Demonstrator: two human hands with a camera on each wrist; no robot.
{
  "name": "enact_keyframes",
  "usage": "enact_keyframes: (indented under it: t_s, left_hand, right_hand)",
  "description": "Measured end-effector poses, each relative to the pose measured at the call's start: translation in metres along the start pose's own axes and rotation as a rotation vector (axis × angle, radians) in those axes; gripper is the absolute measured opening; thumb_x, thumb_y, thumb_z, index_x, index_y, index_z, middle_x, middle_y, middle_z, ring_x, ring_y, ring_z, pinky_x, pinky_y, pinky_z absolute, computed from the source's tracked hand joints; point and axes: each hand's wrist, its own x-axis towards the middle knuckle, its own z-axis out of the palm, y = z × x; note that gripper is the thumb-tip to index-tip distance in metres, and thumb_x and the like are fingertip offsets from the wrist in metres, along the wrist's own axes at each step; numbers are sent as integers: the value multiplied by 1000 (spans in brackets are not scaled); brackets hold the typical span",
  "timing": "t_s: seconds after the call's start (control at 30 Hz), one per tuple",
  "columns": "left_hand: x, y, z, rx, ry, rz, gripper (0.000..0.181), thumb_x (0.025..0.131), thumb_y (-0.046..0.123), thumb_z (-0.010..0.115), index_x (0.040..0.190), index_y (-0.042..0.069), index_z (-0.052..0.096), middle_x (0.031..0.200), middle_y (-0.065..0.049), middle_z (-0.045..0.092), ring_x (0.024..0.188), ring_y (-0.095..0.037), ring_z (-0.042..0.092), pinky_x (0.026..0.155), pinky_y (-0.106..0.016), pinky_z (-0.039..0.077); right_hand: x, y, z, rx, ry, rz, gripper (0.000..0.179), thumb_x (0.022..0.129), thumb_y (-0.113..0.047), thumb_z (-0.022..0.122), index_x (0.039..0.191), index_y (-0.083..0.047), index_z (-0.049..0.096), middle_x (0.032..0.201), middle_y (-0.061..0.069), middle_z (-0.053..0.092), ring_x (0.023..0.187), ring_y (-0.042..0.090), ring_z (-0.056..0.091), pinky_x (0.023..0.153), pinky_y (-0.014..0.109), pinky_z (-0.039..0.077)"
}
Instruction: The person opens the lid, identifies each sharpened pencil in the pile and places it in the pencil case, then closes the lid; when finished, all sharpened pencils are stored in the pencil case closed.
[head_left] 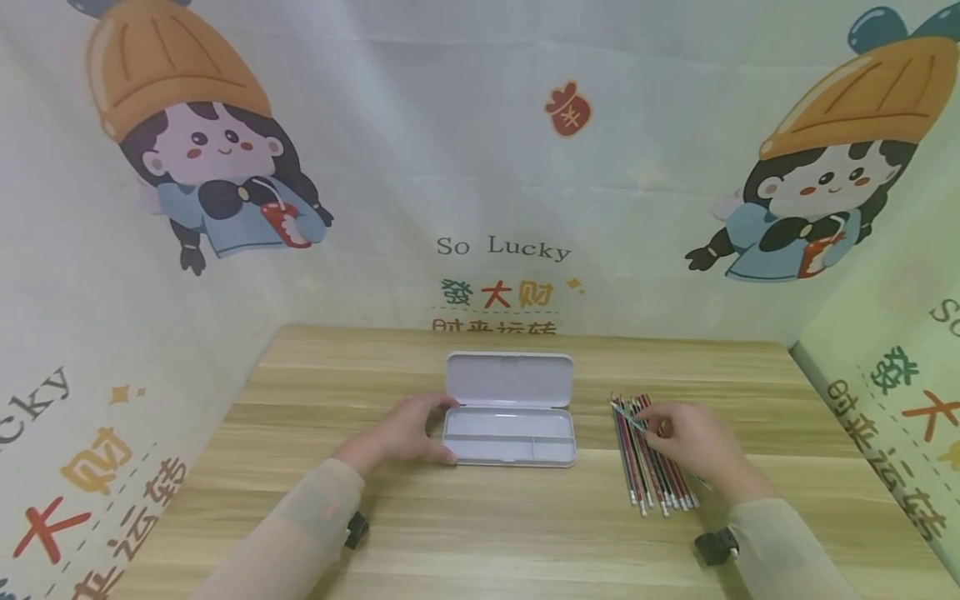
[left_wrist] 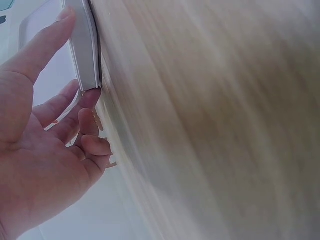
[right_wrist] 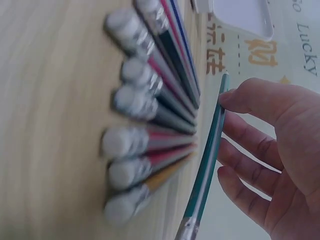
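Note:
A white pencil case (head_left: 551, 424) lies with its lid (head_left: 510, 381) raised at the back, and nothing shows in its divided compartments. My left hand (head_left: 408, 429) grips the case's left end, thumb at the front corner and fingers at the back one. To the right of the case, a bunch of striped pencils (head_left: 651, 467) lies on the table, white erasers towards me. Over that bunch, my right hand (head_left: 693, 437) pinches a green pencil (right_wrist: 209, 155) between thumb and fingers. The green pencil is tilted, its eraser end cut off by the right wrist view's lower edge.
The wood-grain table (head_left: 420, 533) carries the case and the pencils. Printed cloth (head_left: 390, 167) with cartoon figures and lettering hangs behind the table and along both sides. A small black device (head_left: 716, 546) is at the right wrist, another (head_left: 357, 529) at the left.

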Motion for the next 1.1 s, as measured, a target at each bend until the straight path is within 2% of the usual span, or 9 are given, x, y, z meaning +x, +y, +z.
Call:
enact_keyframes:
  t_s: [0.17, 0.4, 0.6, 0.77, 1.1]
  left_hand:
    - [0, 1, 0, -8, -3, -7, 87, 66, 24, 97, 142, 7, 57, 148, -19, 57, 141, -39, 49, 122, -55, 37]
    - [1, 1, -1, -2, 4, -5, 87, 67, 25, 97, 142, 8, 57, 148, -18, 57, 141, -39, 50, 122, -54, 37]
    - [2, 0, -1, 3, 3, -11, 88, 66, 25, 97, 142, 8, 57, 148, -18, 57, 141, -38, 49, 122, -54, 37]
    - [2, -2, 1, 20, 2, -4, 88, 66, 26, 97, 142, 7, 57, 148, -18, 57, 141, -39, 50, 122, -54, 37]
    - [2, -1, 2, 13, 7, -12, 88, 66, 25, 98, 141, 8, 57, 148, -18, 57, 141, -39, 50, 122, -54, 37]
  right_hand:
    - [6, -12, 3, 10, -16, -31, 23, 90, -17, 76, 112, -16, 78, 86, -9, 72, 61, 4, 50, 52, 22, 43]
    - [20, -33, 8, 29, -10, -99, 20, 88, -13, 78, 108, -16, 80, 76, -11, 64, 62, 4, 48, 54, 22, 43]
    - [29, -45, 14, 50, -18, -166, 19, 88, -11, 77, 107, -14, 81, 76, -11, 66, 65, 1, 53, 58, 20, 47]
    - [36, -55, 20, 87, -47, -178, 21, 88, -11, 77, 108, -16, 81, 81, -9, 71, 71, 3, 59, 60, 19, 51]
    - [52, -75, 30, 53, -31, -263, 17, 87, -12, 79, 103, -18, 83, 87, -5, 76, 75, 7, 64, 64, 22, 53]
